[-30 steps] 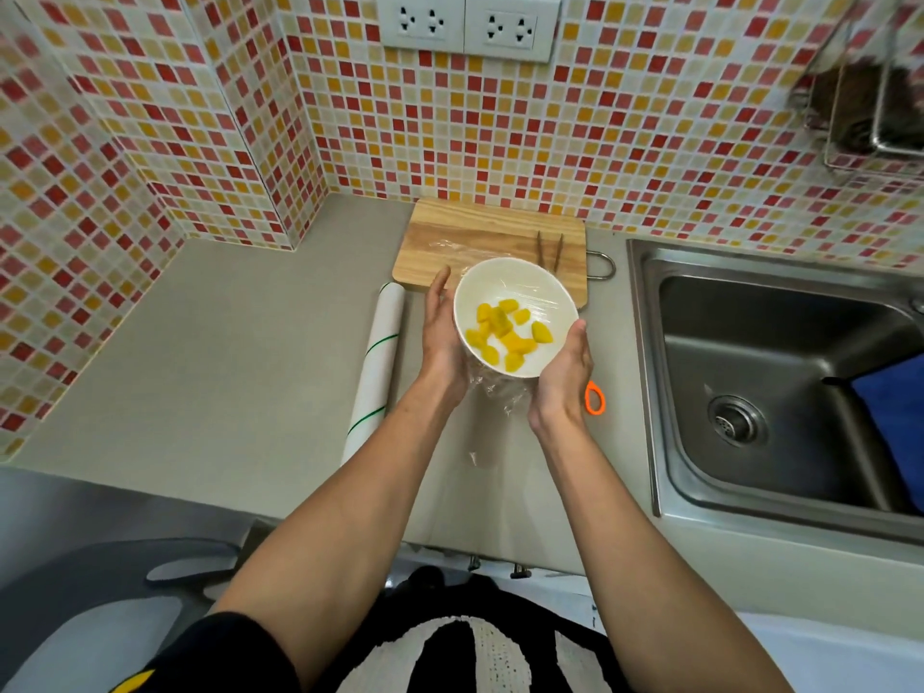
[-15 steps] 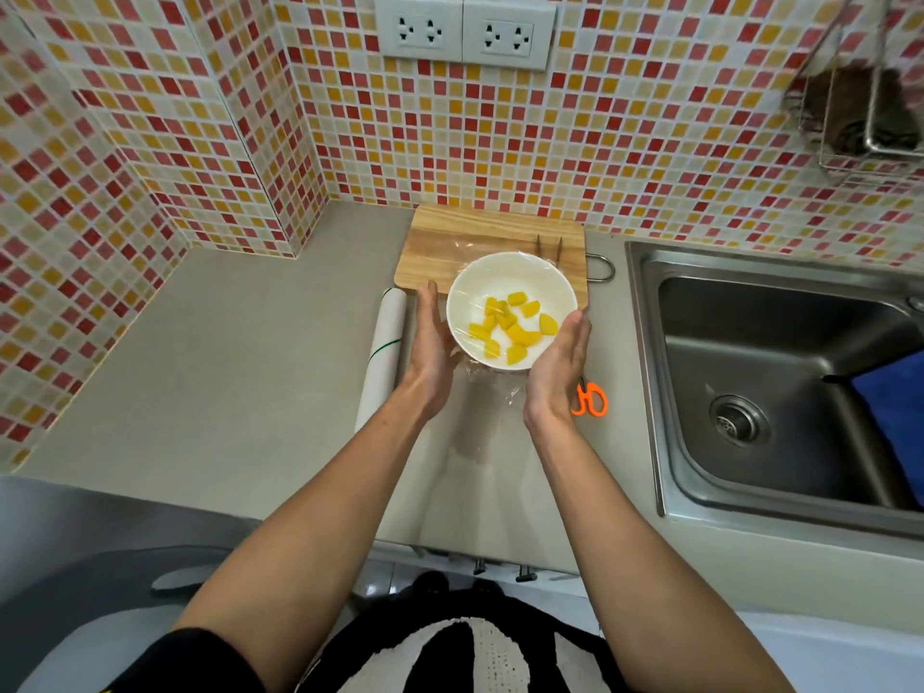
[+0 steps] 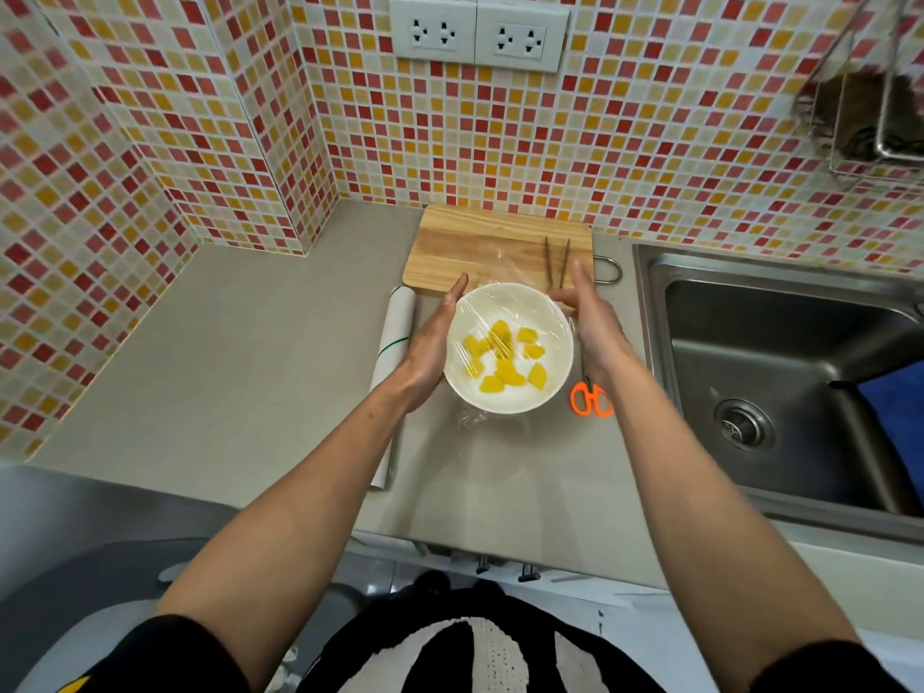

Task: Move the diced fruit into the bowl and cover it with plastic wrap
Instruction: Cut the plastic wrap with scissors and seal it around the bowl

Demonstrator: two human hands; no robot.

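Two hands: left hand [image 3: 434, 342] and right hand [image 3: 595, 322], fingers straight, flank the bowl [image 3: 505, 400].
Plastic wrap [image 3: 505, 312]: over the bowl between them, seemingly pressed at its sides.

Both forearms reach forward, bare, dark sleeves at the upper arms. Left hand [image 3: 434, 342] flat, fingers straight and together, palm facing inward to the right, thumb side up. Right hand [image 3: 592, 322] opposite, palm inward, fingers extended, thumb angled toward the left. Wrists roughly level.
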